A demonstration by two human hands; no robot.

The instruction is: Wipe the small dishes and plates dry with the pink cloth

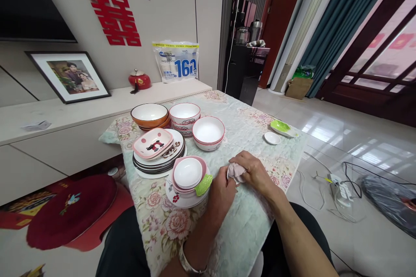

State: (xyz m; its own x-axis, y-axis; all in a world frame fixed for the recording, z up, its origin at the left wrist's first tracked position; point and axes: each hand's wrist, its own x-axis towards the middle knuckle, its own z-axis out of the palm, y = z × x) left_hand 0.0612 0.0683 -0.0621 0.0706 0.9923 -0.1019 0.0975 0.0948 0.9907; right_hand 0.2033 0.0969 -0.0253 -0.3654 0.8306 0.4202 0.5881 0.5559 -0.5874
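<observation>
A crumpled pale pink cloth is bunched between my two hands above the near right part of the table. My right hand is closed over the cloth and presses it toward the left. Fingers curled, my left hand meets the cloth from the other side; a thin curved edge shows there, but what it grips is mostly hidden. Just left of that hand, small white bowls nest in pink dishes with a green leaf-shaped piece, all on a white plate.
Stacked plates carry a pink cat-pattern dish. Behind stand orange bowls, white bowls and red-rimmed bowls. A small white dish and a green-and-white dish lie near the tablecloth's right edge.
</observation>
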